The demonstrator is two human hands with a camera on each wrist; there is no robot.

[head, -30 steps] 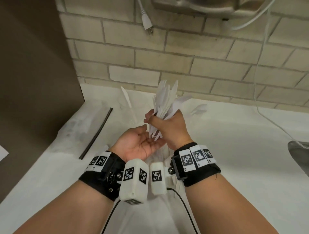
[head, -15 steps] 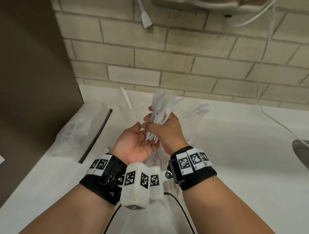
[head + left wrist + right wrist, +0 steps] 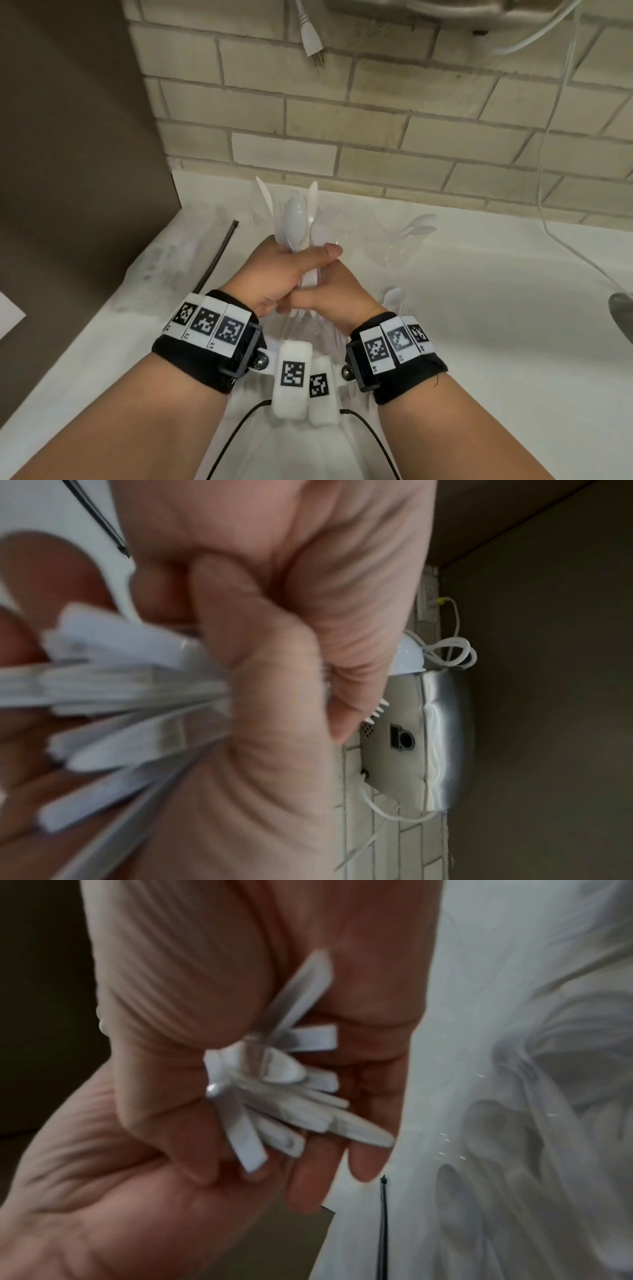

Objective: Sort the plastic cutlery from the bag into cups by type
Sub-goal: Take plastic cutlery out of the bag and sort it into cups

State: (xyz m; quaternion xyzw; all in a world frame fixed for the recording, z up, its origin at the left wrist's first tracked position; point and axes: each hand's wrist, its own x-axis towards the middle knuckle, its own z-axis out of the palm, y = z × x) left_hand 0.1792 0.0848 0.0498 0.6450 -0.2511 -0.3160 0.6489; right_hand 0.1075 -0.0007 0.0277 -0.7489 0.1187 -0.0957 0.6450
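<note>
Head view: left hand [image 3: 274,274] wrapped round a bundle of white cutlery [image 3: 298,222], thumb laid across the front toward 3 o'clock. Spoon bowls and a knife tip fan up toward 12 o'clock above the fist; handle ends poke out below. Right hand [image 3: 335,294] pressed against the left from 4 o'clock, fingers under the handle ends; whether clamped on them cannot be told here. Clear cup [image 3: 394,246] at 2 o'clock from the hands, near them, standing on the white surface [image 3: 496,325] with spoons [image 3: 418,224] leaning out toward 3 o'clock. Loose spoon [image 3: 392,296] lying just beside the right wrist. Clear bag [image 3: 301,455] below the wrists at 6 o'clock. Black strip [image 3: 219,255] lying at 9 o'clock from the hands. Brick wall behind, white plug [image 3: 310,36] hanging at 12 o'clock.

Left wrist view: left hand [image 3: 274,669] curled tight round the cutlery [image 3: 130,685], handles blurred and splaying toward 9 o'clock. Fork tines [image 3: 378,710] and a spoon bowl [image 3: 409,658] showing past the fingers at 3 o'clock.

Right wrist view: cutlery [image 3: 281,1096] handle ends fanned out of the left hand [image 3: 178,1015], which sits at 10 o'clock. Right hand [image 3: 342,1069] cupped loosely beneath, fingers touching the handle ends, not closed round them. Bag [image 3: 531,1096] with more pieces inside at 3 o'clock, blurred.
</note>
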